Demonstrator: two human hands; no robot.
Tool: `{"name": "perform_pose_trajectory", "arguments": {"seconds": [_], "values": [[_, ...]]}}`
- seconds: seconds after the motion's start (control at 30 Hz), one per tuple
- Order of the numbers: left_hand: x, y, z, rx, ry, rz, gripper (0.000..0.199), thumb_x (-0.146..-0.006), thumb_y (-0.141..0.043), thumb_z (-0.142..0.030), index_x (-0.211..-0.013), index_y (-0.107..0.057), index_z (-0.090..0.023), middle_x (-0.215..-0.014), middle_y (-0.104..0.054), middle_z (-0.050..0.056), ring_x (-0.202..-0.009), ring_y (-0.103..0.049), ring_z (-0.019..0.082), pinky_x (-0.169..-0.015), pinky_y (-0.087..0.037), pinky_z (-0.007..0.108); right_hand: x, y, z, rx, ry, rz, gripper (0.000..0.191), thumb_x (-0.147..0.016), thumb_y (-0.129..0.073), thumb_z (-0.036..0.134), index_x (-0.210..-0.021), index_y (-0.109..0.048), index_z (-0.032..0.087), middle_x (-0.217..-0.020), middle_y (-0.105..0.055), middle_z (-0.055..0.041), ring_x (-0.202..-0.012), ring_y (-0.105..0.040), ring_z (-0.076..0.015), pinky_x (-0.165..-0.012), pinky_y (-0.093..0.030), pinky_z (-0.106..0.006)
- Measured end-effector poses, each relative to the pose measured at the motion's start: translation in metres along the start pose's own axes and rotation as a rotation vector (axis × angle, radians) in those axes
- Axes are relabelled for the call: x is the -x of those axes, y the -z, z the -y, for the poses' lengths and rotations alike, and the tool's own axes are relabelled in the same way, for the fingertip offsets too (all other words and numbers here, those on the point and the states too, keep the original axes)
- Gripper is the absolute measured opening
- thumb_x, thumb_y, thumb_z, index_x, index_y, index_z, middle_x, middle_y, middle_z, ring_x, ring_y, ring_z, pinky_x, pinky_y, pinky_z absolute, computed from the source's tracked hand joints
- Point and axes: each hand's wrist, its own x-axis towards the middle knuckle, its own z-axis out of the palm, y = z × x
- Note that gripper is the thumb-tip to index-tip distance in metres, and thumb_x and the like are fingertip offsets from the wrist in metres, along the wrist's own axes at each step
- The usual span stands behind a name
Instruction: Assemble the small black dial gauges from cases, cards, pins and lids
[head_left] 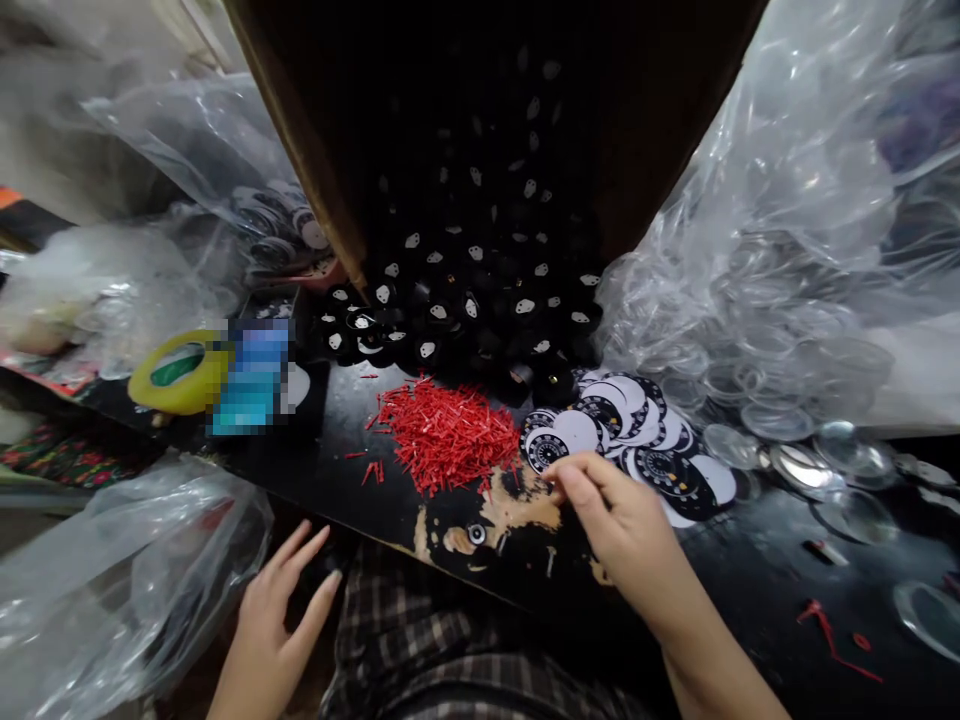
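My right hand [611, 515] is over the table with thumb and fingertips pinched together. Whatever lies in the pinch is too small to make out. Just behind those fingertips is a spread pile of round printed dials [577, 432], some black with white markings and some plain white side up. To the left of the hand is a heap of small red plastic pieces [450, 435]. My left hand [274, 620] hangs off the table's front edge near my lap, fingers apart and holding nothing.
A large tipped box [292, 130] spills black round parts [472, 310] onto the table. Clear plastic discs [780, 380] in bags fill the right side. Yellow tape [176, 372] lies at left, above a plastic bag [150, 590]. A small ring part [476, 534] sits near the front edge.
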Motion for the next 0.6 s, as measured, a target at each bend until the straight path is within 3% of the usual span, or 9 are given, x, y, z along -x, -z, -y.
{"name": "perform_pose_trajectory", "arguments": {"seconds": [0.07, 0.13, 0.2, 0.3, 0.4, 0.5, 0.6], "values": [[-0.012, 0.001, -0.017, -0.040, -0.149, -0.100, 0.040, -0.076, -0.067, -0.036, -0.116, -0.063, -0.038, -0.137, -0.055, -0.003, -0.129, -0.044, 0.033, -0.115, -0.021, 0.051, -0.002, -0.007, 0.002, 0.013, 0.050, 0.140, 0.031, -0.096, -0.042, 0.039, -0.082, -0.062, 0.020, -0.072, -0.063, 0.0002, -0.069, -0.058, -0.0142, -0.064, -0.042, -0.024], [-0.037, -0.014, -0.053, 0.026, -0.300, -0.054, 0.035, -0.083, -0.061, -0.028, -0.117, -0.063, -0.037, -0.126, -0.063, -0.001, -0.121, -0.053, 0.028, -0.110, -0.032, 0.042, -0.002, -0.016, 0.006, 0.040, 0.127, 0.247, 0.031, -0.097, -0.040, 0.037, -0.080, -0.060, 0.021, -0.073, -0.063, 0.0003, -0.069, -0.057, -0.0141, -0.063, -0.041, -0.024], [-0.076, -0.036, -0.092, 0.031, -0.414, 0.070, 0.030, -0.088, -0.054, -0.027, -0.116, -0.064, -0.028, -0.118, -0.067, 0.005, -0.112, -0.059, 0.025, -0.101, -0.042, 0.038, 0.001, -0.021, 0.009, 0.078, 0.167, 0.273, 0.031, -0.097, -0.039, 0.036, -0.078, -0.059, 0.021, -0.073, -0.062, 0.0004, -0.069, -0.057, -0.0142, -0.062, -0.040, -0.025], [-0.140, -0.065, -0.130, -0.045, -0.425, 0.033, 0.035, -0.085, -0.059, -0.027, -0.119, -0.061, -0.018, -0.109, -0.068, 0.012, -0.104, -0.062, 0.027, -0.099, -0.042, 0.042, 0.009, -0.017, 0.006, 0.109, 0.146, 0.253, 0.033, -0.097, -0.039, 0.038, -0.074, -0.056, 0.021, -0.069, -0.061, 0.0012, -0.064, -0.056, -0.0134, -0.060, -0.040, -0.025], [-0.182, -0.084, -0.140, -0.056, -0.397, 0.029, 0.035, -0.079, -0.066, -0.024, -0.113, -0.062, -0.015, -0.100, -0.069, 0.015, -0.104, -0.061, 0.033, -0.098, -0.039, 0.050, 0.017, -0.007, -0.003, 0.141, 0.104, 0.237, 0.034, -0.097, -0.039, 0.039, -0.074, -0.057, 0.021, -0.067, -0.060, 0.0015, -0.063, -0.057, -0.0136, -0.060, -0.042, -0.025], [-0.190, -0.087, -0.142, -0.003, -0.394, 0.050, 0.033, -0.077, -0.066, -0.022, -0.109, -0.061, -0.017, -0.106, -0.065, 0.014, -0.107, -0.059, 0.031, -0.100, -0.037, 0.048, 0.013, -0.002, -0.014, 0.229, 0.079, 0.180, 0.033, -0.097, -0.038, 0.038, -0.078, -0.059, 0.021, -0.072, -0.063, -0.0003, -0.068, -0.060, -0.0155, -0.063, -0.044, -0.027], [-0.169, -0.078, -0.142, 0.089, -0.393, 0.074, 0.028, -0.082, -0.061, -0.029, -0.108, -0.060, -0.018, -0.112, -0.062, 0.011, -0.107, -0.058, 0.026, -0.100, -0.040, 0.043, -0.004, -0.002, -0.023, 0.481, 0.142, -0.003, 0.022, -0.095, -0.045, 0.032, -0.100, -0.062, 0.020, -0.092, -0.064, -0.0062, -0.085, -0.061, -0.0215, -0.076, -0.046, -0.034]]}}
